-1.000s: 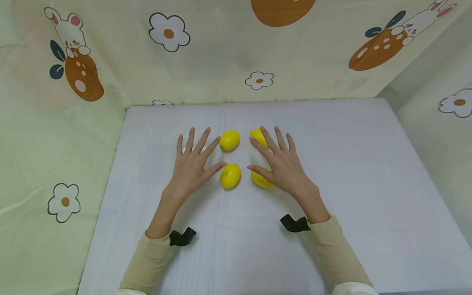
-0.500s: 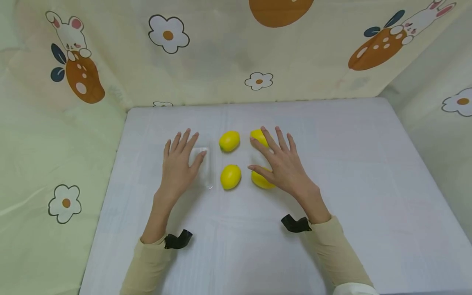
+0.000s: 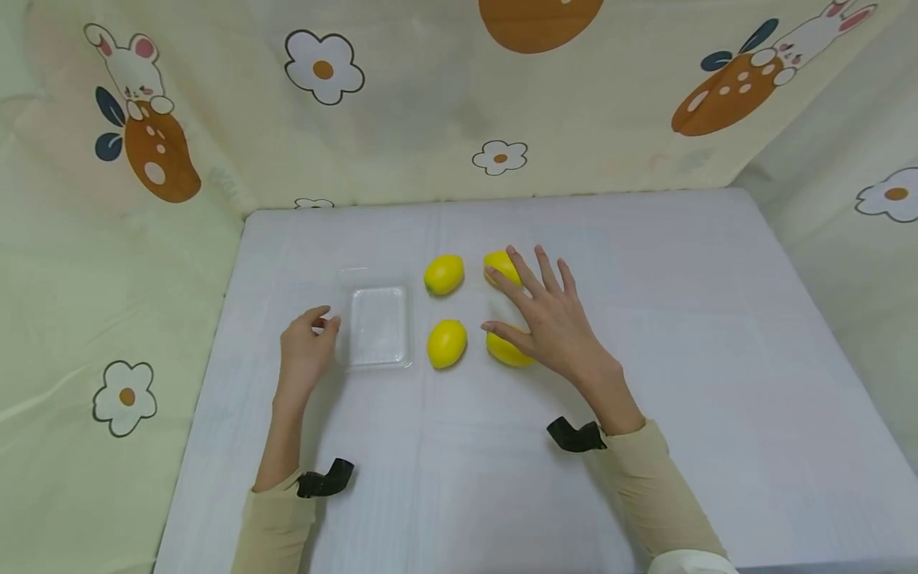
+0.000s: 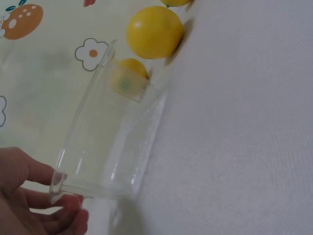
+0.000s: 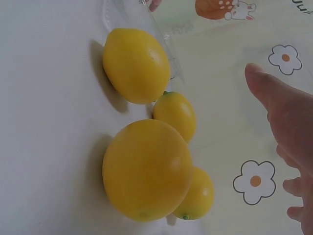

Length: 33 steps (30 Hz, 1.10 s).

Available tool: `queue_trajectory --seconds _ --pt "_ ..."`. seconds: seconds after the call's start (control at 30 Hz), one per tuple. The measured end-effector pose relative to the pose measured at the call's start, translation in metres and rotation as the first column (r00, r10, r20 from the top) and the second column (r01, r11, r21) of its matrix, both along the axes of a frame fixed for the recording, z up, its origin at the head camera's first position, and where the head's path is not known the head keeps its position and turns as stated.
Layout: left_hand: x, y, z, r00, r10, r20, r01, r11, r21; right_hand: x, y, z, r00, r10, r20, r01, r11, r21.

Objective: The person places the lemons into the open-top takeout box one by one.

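A clear plastic box (image 3: pixel 411 327), rectangular and see-through, sits on the table left of the lemons. My left hand (image 3: pixel 307 351) is at its left side, fingers curled; in the left wrist view, thumb and fingers pinch the box's rim at one corner. Yellow lemons form a square: a far-left lemon (image 3: pixel 444 275), a near-left lemon (image 3: pixel 447 344), a far-right lemon (image 3: pixel 495 261) and a near-right lemon (image 3: pixel 505 351). Over the right pair hovers my right hand (image 3: pixel 558 327), fingers spread, holding nothing and partly covering both. The right wrist view shows its thumb apart from the lemons (image 5: pixel 146 169).
A white-covered table (image 3: pixel 681 383) bears everything. Behind it and at its sides hangs a pale yellow curtain (image 3: pixel 416 119) printed with flowers and rabbits. Black curved wrist pieces (image 3: pixel 576 435) stick out inward from both sleeves.
My left hand has moved left and toward me, from spread fingers over the box to curled fingers at its left rim, uncovering the box. The right hand has stayed in place.
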<state>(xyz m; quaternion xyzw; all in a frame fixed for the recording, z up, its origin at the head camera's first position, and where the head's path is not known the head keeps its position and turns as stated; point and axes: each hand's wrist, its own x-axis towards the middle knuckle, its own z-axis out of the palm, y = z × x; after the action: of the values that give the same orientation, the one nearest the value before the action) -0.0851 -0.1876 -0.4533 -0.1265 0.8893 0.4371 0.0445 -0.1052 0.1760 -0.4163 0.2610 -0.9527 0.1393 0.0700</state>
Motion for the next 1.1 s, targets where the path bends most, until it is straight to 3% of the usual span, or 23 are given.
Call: queue_trajectory --seconds 0.2,0.4,0.6,0.73,0.87,1.1 --pt "-0.001 -0.004 -0.006 0.998 0.061 0.018 -0.062 0.994 0.093 0.002 0.002 -0.002 1.000 0.000 0.022 0.001 1.000 -0.023" --pt "-0.001 -0.008 -0.011 0.998 0.055 0.024 -0.058 0.984 0.166 0.007 0.013 -0.007 0.991 -0.015 0.130 0.039 0.982 -0.183" --pt "-0.001 -0.010 -0.011 0.998 0.059 0.031 -0.064 0.973 0.221 0.017 0.028 -0.022 0.933 0.000 0.359 0.116 0.946 -0.301" --pt "-0.001 -0.011 -0.012 0.998 0.056 0.020 -0.059 0.971 0.233 0.024 0.032 -0.038 0.909 0.056 0.414 0.108 0.926 -0.361" --pt "-0.001 -0.011 -0.013 0.999 0.049 0.014 -0.051 0.970 0.239 0.029 0.028 -0.050 0.906 0.067 0.418 0.101 0.925 -0.367" --pt "-0.004 -0.010 -0.015 0.999 0.043 0.002 -0.043 0.969 0.243 0.036 0.014 -0.057 0.908 0.001 0.420 0.127 0.952 -0.277"
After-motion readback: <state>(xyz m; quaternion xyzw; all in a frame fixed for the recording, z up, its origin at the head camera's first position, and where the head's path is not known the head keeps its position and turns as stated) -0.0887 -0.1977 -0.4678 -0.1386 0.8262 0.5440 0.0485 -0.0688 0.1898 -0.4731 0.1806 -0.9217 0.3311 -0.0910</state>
